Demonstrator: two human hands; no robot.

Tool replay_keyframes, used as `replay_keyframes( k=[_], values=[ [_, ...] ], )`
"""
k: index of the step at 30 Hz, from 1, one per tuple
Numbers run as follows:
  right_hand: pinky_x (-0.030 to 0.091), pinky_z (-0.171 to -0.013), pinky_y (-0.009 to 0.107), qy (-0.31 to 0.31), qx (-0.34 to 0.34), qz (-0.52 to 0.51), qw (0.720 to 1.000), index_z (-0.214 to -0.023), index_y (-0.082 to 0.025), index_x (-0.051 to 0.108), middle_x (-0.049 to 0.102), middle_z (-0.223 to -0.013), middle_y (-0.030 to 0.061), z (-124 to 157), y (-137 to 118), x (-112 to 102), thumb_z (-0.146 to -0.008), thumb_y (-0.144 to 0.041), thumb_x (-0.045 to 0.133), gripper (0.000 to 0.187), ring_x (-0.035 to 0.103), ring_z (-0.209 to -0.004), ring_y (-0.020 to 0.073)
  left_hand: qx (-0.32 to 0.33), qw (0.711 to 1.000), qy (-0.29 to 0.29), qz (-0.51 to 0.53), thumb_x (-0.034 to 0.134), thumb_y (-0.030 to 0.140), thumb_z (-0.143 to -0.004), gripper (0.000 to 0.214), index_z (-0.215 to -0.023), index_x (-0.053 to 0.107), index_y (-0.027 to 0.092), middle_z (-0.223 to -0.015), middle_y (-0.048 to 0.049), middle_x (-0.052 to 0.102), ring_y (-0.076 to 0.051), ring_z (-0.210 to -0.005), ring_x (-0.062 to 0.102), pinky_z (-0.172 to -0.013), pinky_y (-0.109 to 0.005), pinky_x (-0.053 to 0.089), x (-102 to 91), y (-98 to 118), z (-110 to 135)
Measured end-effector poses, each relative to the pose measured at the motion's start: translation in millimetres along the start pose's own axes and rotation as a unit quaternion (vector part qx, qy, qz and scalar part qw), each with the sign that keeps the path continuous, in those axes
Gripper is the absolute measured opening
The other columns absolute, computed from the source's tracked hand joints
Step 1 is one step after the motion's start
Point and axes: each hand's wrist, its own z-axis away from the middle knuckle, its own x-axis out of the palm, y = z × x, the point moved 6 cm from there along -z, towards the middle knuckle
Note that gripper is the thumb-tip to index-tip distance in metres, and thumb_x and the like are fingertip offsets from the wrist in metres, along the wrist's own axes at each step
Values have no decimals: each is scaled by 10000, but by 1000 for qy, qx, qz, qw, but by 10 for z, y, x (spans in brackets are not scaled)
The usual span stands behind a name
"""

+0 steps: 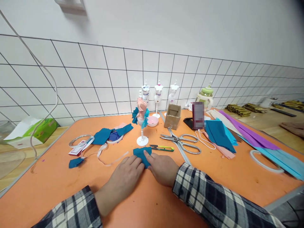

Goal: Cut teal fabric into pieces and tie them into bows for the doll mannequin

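Observation:
A small teal piece of crepe paper (140, 152) lies on the orange table in front of me. My left hand (127, 173) is closed at its lower left edge, fingers bent and pressed together on it. From the right, my right hand (163, 167) grips its other side, with the index finger lying across the top. Just behind the paper stands a mini dress form (142, 122) on a white base, wrapped in pink and teal paper. Yellow-handled thread snips (163, 148) and large metal scissors (181, 141) rest to the right of the paper.
Several other dress forms (158, 91) stand by the tiled wall, near a pink bowl (152, 121) and cardboard box (172, 117). Teal scraps (102, 136) and ribbon (102, 152) lie left. Folded teal sheets (218, 133), a phone (198, 115) and a bottle (205, 96) are right.

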Motion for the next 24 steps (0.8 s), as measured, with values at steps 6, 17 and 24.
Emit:
replay_keyframes(
  k=[6, 17, 24],
  values=[
    [418, -668, 290, 22, 12, -64, 998, -1297, -223, 502, 658, -1069, 64, 0, 50, -43, -921, -314, 531, 388, 633, -902, 207, -16, 999, -37, -4, 493, 86, -900, 162, -870, 629, 168, -914, -84, 660, -247, -857, 592, -778, -397, 467, 62, -26, 5],
    [350, -675, 266, 43, -25, -52, 997, -888, -212, 673, 629, -936, 20, -29, 92, -40, -924, -298, 572, 138, 578, -872, 150, -8, 1000, -28, 3, 515, 97, -899, 166, -847, 651, 176, -843, -65, 673, -235, -846, 615, -804, -408, 470, 18, -58, -12],
    [343, -653, 272, 26, -19, -46, 998, -943, -227, 652, 658, -883, 6, -17, 87, -56, -926, -297, 569, 110, 598, -840, 158, -15, 999, -31, 7, 511, 107, -908, 173, -874, 660, 189, -838, -62, 673, -231, -834, 614, -789, -396, 457, 29, -61, 1]
  ],
)
